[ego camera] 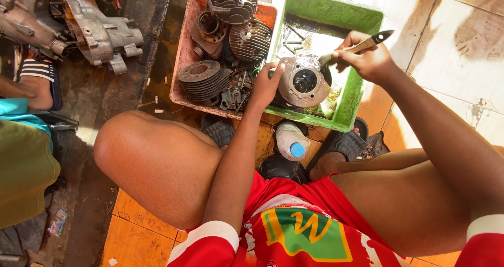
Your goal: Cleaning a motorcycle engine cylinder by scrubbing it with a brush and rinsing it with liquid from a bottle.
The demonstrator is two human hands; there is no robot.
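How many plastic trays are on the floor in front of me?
2: a green tray at right, holding the metal cylinder under both hands, and a pink tray beside it at left, full of finned engine parts.
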